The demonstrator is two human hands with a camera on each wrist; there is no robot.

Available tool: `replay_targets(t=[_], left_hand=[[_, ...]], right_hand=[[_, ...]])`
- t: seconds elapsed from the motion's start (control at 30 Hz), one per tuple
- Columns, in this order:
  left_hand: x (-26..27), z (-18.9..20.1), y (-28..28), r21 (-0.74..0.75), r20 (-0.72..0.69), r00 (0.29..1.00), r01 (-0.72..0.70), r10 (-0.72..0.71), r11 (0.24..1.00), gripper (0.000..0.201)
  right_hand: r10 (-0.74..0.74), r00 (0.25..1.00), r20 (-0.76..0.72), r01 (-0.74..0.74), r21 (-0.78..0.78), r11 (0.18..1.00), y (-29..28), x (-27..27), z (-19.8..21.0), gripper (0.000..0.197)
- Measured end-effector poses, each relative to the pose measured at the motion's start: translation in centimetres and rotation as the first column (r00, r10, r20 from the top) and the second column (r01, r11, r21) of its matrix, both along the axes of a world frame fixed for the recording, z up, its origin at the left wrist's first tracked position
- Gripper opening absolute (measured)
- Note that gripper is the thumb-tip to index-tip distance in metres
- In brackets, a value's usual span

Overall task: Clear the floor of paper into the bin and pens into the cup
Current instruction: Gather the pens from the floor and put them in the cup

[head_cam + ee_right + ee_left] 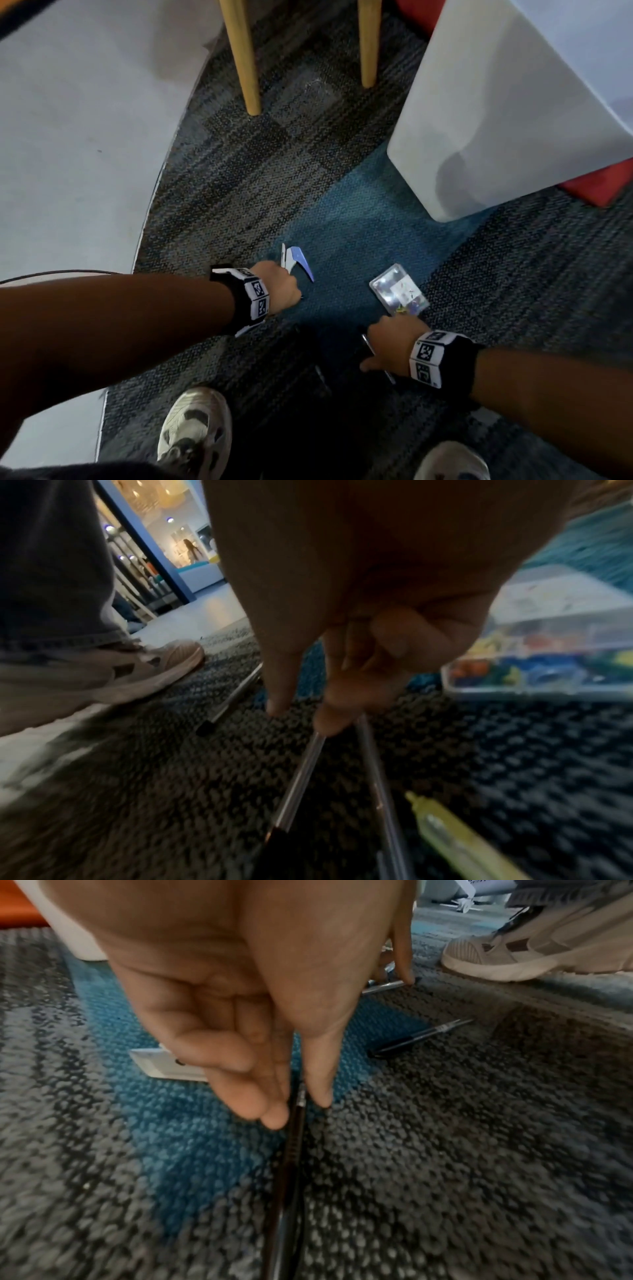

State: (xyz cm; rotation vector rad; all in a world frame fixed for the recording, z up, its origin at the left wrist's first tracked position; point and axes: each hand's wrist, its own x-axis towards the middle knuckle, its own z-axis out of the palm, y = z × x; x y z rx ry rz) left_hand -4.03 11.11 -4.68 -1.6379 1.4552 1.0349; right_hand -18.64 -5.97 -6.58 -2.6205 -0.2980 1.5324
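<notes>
Left grip: my left hand [240, 1010] pinches a slim dark pen with a ridged barrel [291, 1164] between thumb and fingertips, its length running back under my wrist.
Right grip: my right hand [359, 615] has its fingers curled round a clear-barrelled pen with a dark tip [301, 780]; a second clear pen [377, 777] and a translucent yellow pen [455, 837] run alongside it under the palm. Whether I am holding those two or they only lie there, I cannot tell.
Landmark: a clear flat plastic case with coloured contents [399, 289] lies on the blue patch of the patterned grey-blue carpet [239, 178].
Pens relative to the case: the right-hand pens are just on my side of it; the left-hand pen is off to its left.
Still loose: one black pen with a metal tip [421, 1037] lies on the carpet between my hands, towards my pale trainer [534, 953].
Paper: a folded white and blue scrap [296, 262] lies left of the case, just beyond my left hand.
Bin: a tall white container [507, 113] stands beyond the case. I take it for the bin.
Cup: not in view.
Doing it well: I should close firmly at each barrel's middle and lift straight up, so thin pens do not roll or snag in the pile, then bundle them parallel before reaching for the loose one.
</notes>
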Motion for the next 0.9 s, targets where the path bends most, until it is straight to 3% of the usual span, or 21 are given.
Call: replay_targets(t=[0.1, 0.2, 0.3, 0.4, 0.47, 0.53, 0.63, 0.7, 0.77, 0.9], left_hand=[[0.2, -0.3, -0.3, -0.018, 0.018, 0.998, -0.052, 0.052, 0.998, 0.012], [0.7, -0.7, -0.8, -0.008, -0.021, 0.989, -0.143, 0.143, 0.990, 0.010], [1.1, -0.8, -1.1, -0.065, -0.026, 0.963, -0.268, 0.266, 0.961, 0.016], [1.5, -0.9, -1.7, -0.179, -0.094, 0.878, -0.479, 0.469, 0.859, 0.020], [1.8, -0.7, -2.3, -0.209, -0.168, 0.792, -0.610, 0.587, 0.764, 0.017], [2.2, -0.3, -2.9, -0.177, -0.248, 0.676, -0.736, 0.694, 0.653, 0.016], [2.5, 0.3, -3.5, -0.117, -0.383, 0.424, -0.904, 0.821, 0.412, 0.019], [2.7, 0.8, -3.8, -0.116, -0.465, 0.271, -0.962, 0.843, 0.246, 0.032], [2.9, 1.2, -4.2, -0.150, -0.508, 0.164, -0.984, 0.845, 0.101, 0.041], [3.7, 1.9, -5.3, -0.081, -0.583, -0.079, -0.985, 0.808, -0.154, 0.037]], right_hand=[[0.032, 0.997, -0.067, -0.032, 0.002, 0.999, 0.5, -0.2, -1.0, 0.034], [-0.015, 1.000, -0.020, 0.016, 0.021, 1.000, 0.6, 0.3, -0.9, 0.025], [-0.275, 0.956, 0.098, 0.270, 0.064, 0.961, 0.5, 1.8, -0.4, 0.022], [-0.628, 0.778, 0.005, 0.607, 0.250, 0.754, 0.0, 3.9, -0.5, 0.018], [-0.817, 0.561, -0.132, 0.792, 0.372, 0.484, 0.0, 4.9, -0.3, 0.018], [-0.909, 0.330, -0.256, 0.885, 0.420, 0.203, -0.1, 5.9, 0.4, 0.027], [-0.930, 0.109, -0.352, 0.871, 0.485, -0.081, -0.6, 7.3, 2.0, 0.037], [-0.930, 0.035, -0.365, 0.838, 0.518, -0.171, -1.2, 8.0, 2.8, 0.039], [-0.936, 0.000, -0.351, 0.813, 0.545, -0.205, -1.8, 8.6, 3.0, 0.043], [-0.943, 0.044, -0.330, 0.780, 0.601, -0.174, -2.3, 8.9, 2.9, 0.037]])
